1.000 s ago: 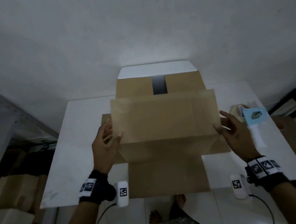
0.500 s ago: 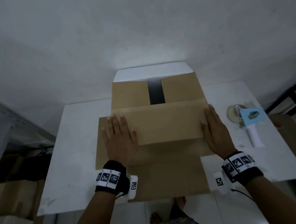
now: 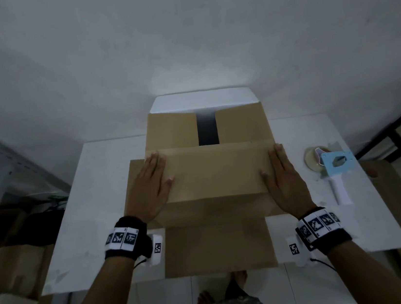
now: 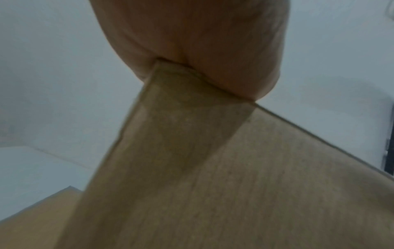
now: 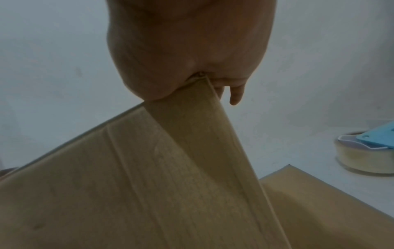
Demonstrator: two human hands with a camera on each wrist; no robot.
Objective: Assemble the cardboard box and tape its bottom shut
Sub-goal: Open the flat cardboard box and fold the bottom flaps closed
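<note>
Tape dispenser (image 3: 334, 167) lies mid-right of frame, handle toward me, nearer my right hand (image 3: 286, 181), which like my left hand (image 3: 148, 191) presses flat-fingered on the centre-frame cardboard box (image 3: 212, 173), so I'd reach w/ the right.

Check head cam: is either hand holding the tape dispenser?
No: the tape dispenser lies untouched on the white table, while the left hand and right hand press flat on the cardboard box.
</note>
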